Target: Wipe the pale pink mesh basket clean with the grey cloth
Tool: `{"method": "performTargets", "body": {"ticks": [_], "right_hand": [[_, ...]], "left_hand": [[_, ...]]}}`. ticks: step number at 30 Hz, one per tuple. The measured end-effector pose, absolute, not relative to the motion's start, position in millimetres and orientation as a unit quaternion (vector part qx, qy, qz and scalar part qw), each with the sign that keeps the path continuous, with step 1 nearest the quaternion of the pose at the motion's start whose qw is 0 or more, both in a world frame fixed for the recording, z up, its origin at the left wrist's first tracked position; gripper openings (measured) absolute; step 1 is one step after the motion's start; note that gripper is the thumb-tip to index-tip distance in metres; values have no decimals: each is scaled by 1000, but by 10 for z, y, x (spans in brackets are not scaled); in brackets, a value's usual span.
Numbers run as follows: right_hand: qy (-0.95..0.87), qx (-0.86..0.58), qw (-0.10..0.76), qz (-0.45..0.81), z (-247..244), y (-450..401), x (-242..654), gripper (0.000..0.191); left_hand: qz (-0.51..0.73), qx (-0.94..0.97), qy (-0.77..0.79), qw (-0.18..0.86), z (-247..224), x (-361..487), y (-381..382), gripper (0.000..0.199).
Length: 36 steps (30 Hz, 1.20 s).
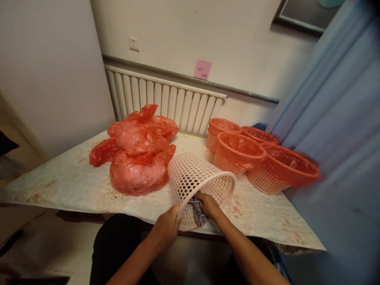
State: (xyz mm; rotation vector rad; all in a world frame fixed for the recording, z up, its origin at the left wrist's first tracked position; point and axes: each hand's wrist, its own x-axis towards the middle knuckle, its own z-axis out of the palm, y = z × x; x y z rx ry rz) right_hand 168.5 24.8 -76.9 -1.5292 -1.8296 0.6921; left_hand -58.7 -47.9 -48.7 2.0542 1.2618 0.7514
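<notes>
A pale perforated plastic wastebasket [190, 168] lies tilted on its side at the table's front edge, its mouth facing me and to the right. My left hand [168, 225] is closed on the near left part of its rim. Just inside the mouth, my right hand [208, 205] grips a grey-purple patterned cloth [198, 212], which hangs down below the fingers. Some of the right fingertips are hidden by the cloth and the hand itself. Whether the cloth touches the basket wall I cannot tell.
Several filled red plastic bags [141, 170] are heaped on the table at the left. Several similar baskets [240, 152] with red liners stand at the right, beside a blue curtain [335, 130]. A flowered cover [74, 186] lies over the table. Behind it is a white radiator [178, 103].
</notes>
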Motion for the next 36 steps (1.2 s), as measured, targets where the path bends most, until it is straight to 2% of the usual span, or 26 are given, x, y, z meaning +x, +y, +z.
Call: {"method": "performTargets", "body": {"ticks": [3,6,9,11,13,15,18,20,26,31,36], "right_hand": [[-696,-578,350,240,-644,38,1910,37],[-669,-563,450,180,-289,-275,2031,38],[-644,-534,545,66,161,-611,2009,37],[-657,-494,568,-31,385,-772,1919,40],[-702,-455,539,-102,496,-843,1789,42],[-758,-434,466,-142,502,-823,1641,43],[-840,-392,349,-136,424,-687,1442,44],[-878,-350,307,-110,386,-580,1360,44],[-865,-354,331,-132,430,-366,1404,30],[-850,-372,339,-158,438,-198,1627,34],[-785,-468,377,-147,407,36,1961,39]], "left_hand": [[279,783,474,292,-451,-587,-454,15],[278,789,465,290,-406,-556,-424,17],[280,792,466,279,-360,-503,-395,19],[282,793,466,272,-334,-466,-381,20],[288,794,461,272,-311,-434,-370,21],[297,793,454,276,-293,-409,-358,21],[306,788,451,286,-275,-383,-335,25],[305,787,453,288,-272,-374,-318,27],[288,802,460,248,-280,-373,-307,22],[269,808,464,244,-303,-380,-314,22],[266,805,469,246,-338,-386,-314,24]]}}
